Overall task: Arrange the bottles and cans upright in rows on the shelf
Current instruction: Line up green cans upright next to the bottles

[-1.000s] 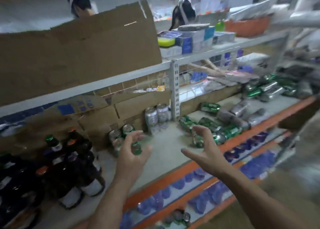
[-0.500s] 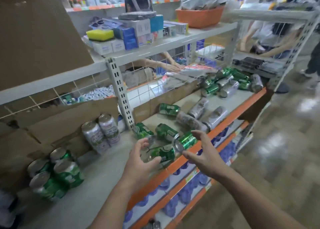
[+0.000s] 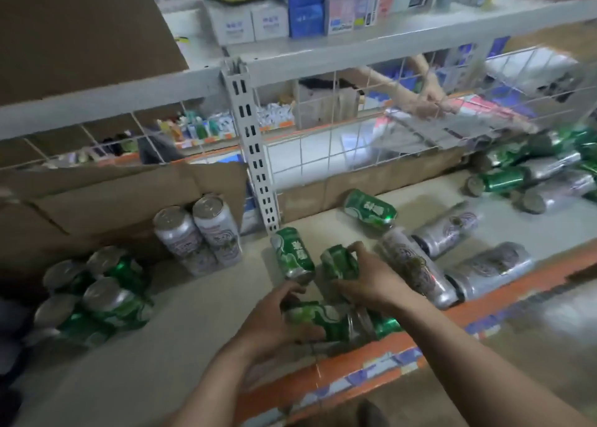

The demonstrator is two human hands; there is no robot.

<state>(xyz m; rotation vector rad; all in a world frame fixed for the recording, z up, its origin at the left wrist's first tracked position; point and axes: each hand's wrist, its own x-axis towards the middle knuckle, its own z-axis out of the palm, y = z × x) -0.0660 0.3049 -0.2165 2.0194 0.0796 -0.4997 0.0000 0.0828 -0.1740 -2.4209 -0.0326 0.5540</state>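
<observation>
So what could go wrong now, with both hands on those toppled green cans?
The left hand grips a green can lying right at the shelf's orange front edge; if it slips, it may roll off. The right hand, gripping a second green can, is beside a silver can lying on its side; a nudge could send it rolling.

Shop — stocked shelving (image 3: 371,365), cans (image 3: 292,257)

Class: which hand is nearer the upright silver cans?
Left. The left hand grips a green can in front and right of the upright silver cans; the right hand grips a second green can further right.
</observation>
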